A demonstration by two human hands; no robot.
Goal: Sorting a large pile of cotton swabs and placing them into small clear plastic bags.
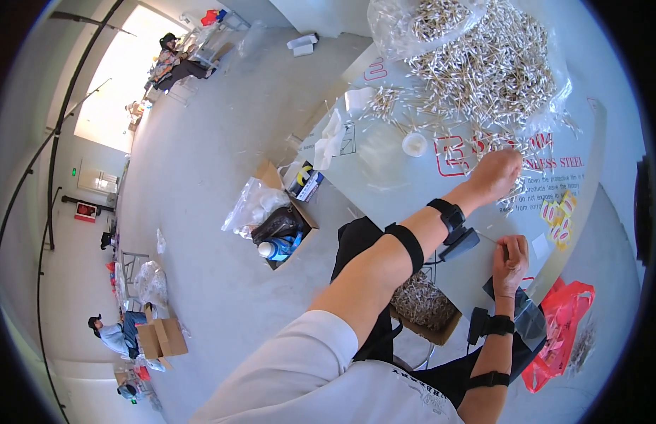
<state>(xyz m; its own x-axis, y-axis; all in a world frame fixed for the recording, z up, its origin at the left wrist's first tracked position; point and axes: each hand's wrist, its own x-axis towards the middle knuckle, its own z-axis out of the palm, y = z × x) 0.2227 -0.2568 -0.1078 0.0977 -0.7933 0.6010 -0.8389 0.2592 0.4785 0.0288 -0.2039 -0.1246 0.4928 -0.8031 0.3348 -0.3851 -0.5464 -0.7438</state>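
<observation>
My left hand [496, 174] reaches over the metal-topped table, its fingers closed among loose cotton swabs [533, 152]. Swab ends stick out beside and below the fingers. Closer to my body, my right hand [510, 264] is at the table's near edge with its fingers curled together; whatever it may hold is hidden. A large heap of cotton swabs [490, 67] spills from a clear plastic bag [395, 32] at the far side. A small round white tub [414, 145] stands left of my left hand. Small yellow-and-white packets [558, 219] lie to the right.
Below the table edge is a cardboard box of swabs [423, 300]. A red plastic bag [559, 332] hangs at right. On the floor to the left stands a carton [299, 212] with a blue bottle and plastic bags. Seated people [174, 63] are farther off.
</observation>
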